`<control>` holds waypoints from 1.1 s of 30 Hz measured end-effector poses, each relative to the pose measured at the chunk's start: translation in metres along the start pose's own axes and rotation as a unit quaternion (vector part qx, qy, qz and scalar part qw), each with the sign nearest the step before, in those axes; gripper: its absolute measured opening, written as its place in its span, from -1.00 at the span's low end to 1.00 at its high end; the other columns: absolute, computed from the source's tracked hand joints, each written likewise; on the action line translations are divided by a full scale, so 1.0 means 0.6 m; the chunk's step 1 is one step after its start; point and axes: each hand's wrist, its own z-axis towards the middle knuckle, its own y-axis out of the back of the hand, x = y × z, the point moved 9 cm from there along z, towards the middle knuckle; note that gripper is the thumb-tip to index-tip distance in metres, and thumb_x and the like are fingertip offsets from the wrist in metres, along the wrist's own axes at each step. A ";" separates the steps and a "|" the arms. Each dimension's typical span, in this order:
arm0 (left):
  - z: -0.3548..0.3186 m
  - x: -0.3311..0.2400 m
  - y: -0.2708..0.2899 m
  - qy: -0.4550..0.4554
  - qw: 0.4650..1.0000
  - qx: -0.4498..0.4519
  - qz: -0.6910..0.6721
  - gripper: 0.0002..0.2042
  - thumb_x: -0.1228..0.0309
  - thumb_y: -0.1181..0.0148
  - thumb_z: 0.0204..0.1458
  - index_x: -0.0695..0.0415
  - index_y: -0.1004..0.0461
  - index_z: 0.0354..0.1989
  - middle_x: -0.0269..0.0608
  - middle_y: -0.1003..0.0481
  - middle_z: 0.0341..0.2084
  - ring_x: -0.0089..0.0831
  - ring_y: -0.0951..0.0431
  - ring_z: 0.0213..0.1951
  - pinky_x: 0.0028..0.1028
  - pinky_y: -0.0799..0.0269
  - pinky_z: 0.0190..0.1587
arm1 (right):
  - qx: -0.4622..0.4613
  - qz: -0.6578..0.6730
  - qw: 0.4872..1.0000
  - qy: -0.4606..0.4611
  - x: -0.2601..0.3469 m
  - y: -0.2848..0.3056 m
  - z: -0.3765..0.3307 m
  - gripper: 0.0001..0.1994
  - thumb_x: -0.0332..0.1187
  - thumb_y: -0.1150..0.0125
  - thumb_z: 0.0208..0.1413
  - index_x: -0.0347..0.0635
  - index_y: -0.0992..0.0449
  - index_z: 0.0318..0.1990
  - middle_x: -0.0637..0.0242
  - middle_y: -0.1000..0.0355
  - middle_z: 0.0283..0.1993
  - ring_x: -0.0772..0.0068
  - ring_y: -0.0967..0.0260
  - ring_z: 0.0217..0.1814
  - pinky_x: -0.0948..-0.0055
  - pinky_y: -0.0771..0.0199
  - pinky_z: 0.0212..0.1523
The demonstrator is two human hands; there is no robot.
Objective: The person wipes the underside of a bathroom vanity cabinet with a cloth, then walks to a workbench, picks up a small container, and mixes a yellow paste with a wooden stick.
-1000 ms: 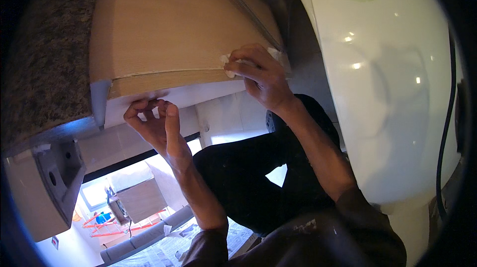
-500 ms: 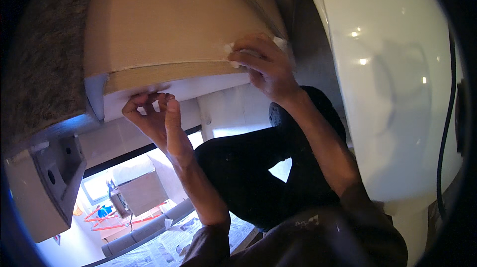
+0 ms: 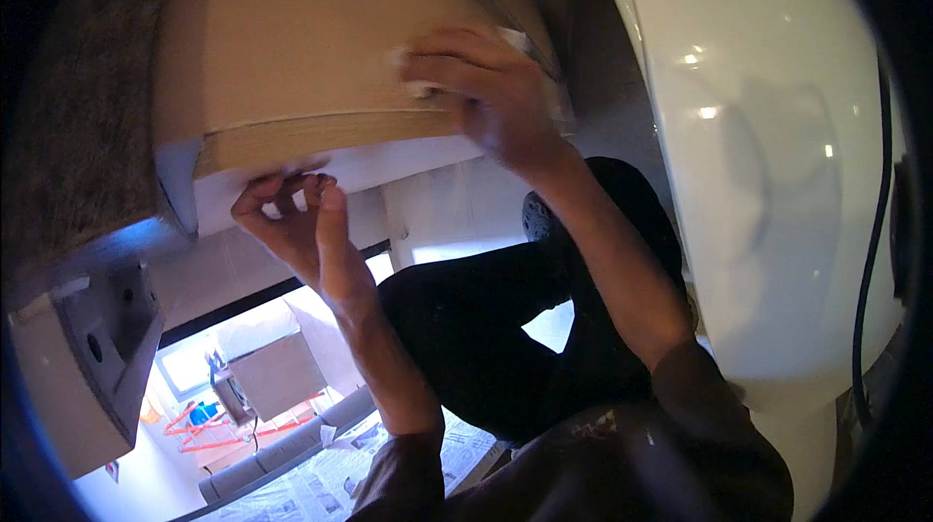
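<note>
A tan wooden panel (image 3: 292, 46) with a pale lower edge fills the upper middle of the head view. My right hand (image 3: 486, 94) presses a small white cloth (image 3: 413, 75) flat against the panel near its right end. My left hand (image 3: 296, 221) reaches up under the panel's white lower edge (image 3: 292, 187), fingers curled and pinching at that edge. Whether it holds anything small I cannot tell.
A large white glossy curved body (image 3: 768, 172) stands close at the right, with a black cable (image 3: 870, 260) beside it. A speckled stone surface (image 3: 78, 123) lies at the left, a white bracket piece (image 3: 83, 366) below it. Newspaper (image 3: 340, 483) covers the floor under my dark-trousered legs.
My right hand with the cloth has slid left and slightly up along the panel. The view has shifted closer; my left hand stays at the lower edge.
</note>
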 end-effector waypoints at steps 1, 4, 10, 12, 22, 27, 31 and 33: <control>0.000 -0.002 -0.001 -0.006 1.000 -0.009 -0.018 -0.39 0.35 -0.36 -0.14 0.02 -0.12 0.06 -0.17 -0.19 -0.12 -0.40 -0.27 -0.05 -0.34 -0.27 0.04 | 0.000 0.008 1.000 -0.016 -0.028 0.000 -0.022 -0.68 -0.64 -0.31 -0.12 0.03 -0.66 -0.22 0.36 -0.56 -0.07 0.32 -0.49 0.05 0.36 -0.63 -0.03; 0.001 -0.003 -0.003 -0.032 0.999 -0.011 0.010 -0.40 0.36 -0.37 -0.13 0.02 -0.12 0.05 -0.19 -0.18 -0.13 -0.41 -0.26 -0.05 -0.33 -0.25 0.04 | 0.013 0.019 1.000 -0.007 -0.029 -0.003 -0.012 -0.70 -0.59 -0.32 -0.09 0.02 -0.65 -0.18 0.32 -0.56 -0.04 0.25 -0.48 0.09 0.26 -0.53 0.12; 0.001 -0.004 0.001 -0.033 0.999 -0.028 0.007 -0.44 0.32 -0.33 -0.08 0.03 -0.11 0.03 -0.18 -0.14 -0.14 -0.39 -0.22 -0.06 -0.32 -0.23 0.03 | -0.038 0.062 0.997 0.017 0.032 0.003 0.024 -0.76 -0.53 -0.26 -0.01 -0.05 -0.63 -0.16 0.28 -0.55 -0.05 0.18 -0.44 0.09 0.25 -0.54 0.07; -0.001 -0.007 0.004 -0.052 0.998 -0.034 0.023 -0.45 0.31 -0.31 -0.08 0.03 -0.11 0.03 -0.18 -0.11 -0.15 -0.38 -0.20 -0.06 -0.28 -0.22 0.03 | -0.015 0.039 0.998 0.041 0.026 -0.016 0.028 -0.75 -0.53 -0.27 -0.03 -0.04 -0.62 -0.16 0.29 -0.55 -0.08 0.20 -0.45 0.07 0.26 -0.55 0.05; 0.006 0.000 0.006 -0.049 0.998 -0.049 0.001 -0.44 0.38 -0.32 -0.08 0.04 -0.09 0.03 -0.18 -0.08 -0.15 -0.37 -0.22 -0.04 -0.25 -0.30 0.02 | -0.034 0.058 0.997 0.049 0.079 -0.026 0.065 -0.82 -0.52 -0.32 -0.05 -0.03 -0.64 -0.27 0.35 -0.56 -0.13 0.27 -0.46 0.05 0.29 -0.58 0.05; 0.010 -0.002 -0.001 -0.041 0.999 -0.017 -0.018 -0.51 0.51 -0.33 -0.04 0.04 -0.14 -0.02 -0.22 -0.14 -0.16 -0.40 -0.26 -0.02 -0.26 -0.28 0.07 | -0.049 0.091 0.993 0.057 0.096 -0.016 0.095 -0.81 -0.52 -0.37 -0.11 -0.09 -0.63 -0.28 0.28 -0.56 -0.15 0.25 -0.45 0.05 0.26 -0.55 0.10; 0.001 -0.001 0.008 -0.056 0.998 -0.032 0.001 -0.65 0.49 -0.26 0.07 0.02 -0.21 -0.07 -0.23 -0.32 -0.22 -0.39 -0.32 -0.04 -0.21 -0.19 0.12 | -0.030 0.083 0.996 0.025 0.049 -0.032 0.046 -0.81 -0.48 -0.39 -0.10 -0.08 -0.64 -0.26 0.27 -0.57 -0.13 0.23 -0.46 0.06 0.24 -0.52 0.08; 0.007 0.003 0.002 -0.028 0.999 -0.026 -0.027 -0.67 0.47 -0.24 0.09 0.03 -0.21 -0.08 -0.22 -0.32 -0.22 -0.38 -0.32 -0.05 -0.21 -0.19 0.12 | -0.043 0.084 0.987 0.129 0.153 -0.027 0.142 -0.79 -0.51 -0.40 -0.11 -0.07 -0.64 -0.26 0.26 -0.57 -0.13 0.25 -0.47 0.05 0.28 -0.55 0.05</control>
